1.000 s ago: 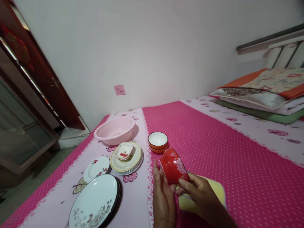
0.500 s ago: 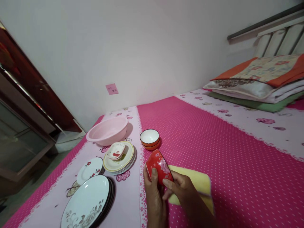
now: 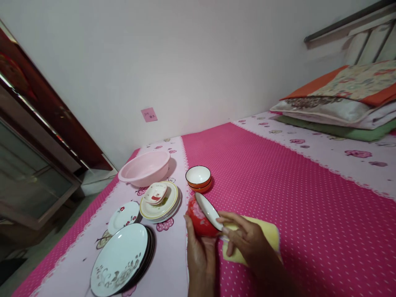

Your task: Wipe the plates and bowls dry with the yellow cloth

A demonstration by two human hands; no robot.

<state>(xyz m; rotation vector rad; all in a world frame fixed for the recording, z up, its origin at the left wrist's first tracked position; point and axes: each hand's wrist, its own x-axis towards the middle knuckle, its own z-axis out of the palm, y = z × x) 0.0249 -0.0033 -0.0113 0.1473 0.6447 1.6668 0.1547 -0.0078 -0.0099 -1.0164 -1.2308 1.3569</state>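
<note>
A red bowl with pink flowers and a white inside is tilted in front of me, its mouth turned to the right. My left hand cups it from below and the left side. My right hand grips the rim at the lower right, thumb and fingers on either side of it. Beneath the right hand lies a folded yellow cloth, partly covered. Just beyond the red bowl stand two stacked orange bowls with white insides and dark rims.
Left on the bedspread are a pink basin, a stack of yellow-rimmed plates topped by small square dishes, floral plates and large white plates. Folded bedding lies far right, against the wall.
The red bowl has been turned, so its white inside now shows at the right. My right hand has shifted to its rim, and the view has swung slightly.
</note>
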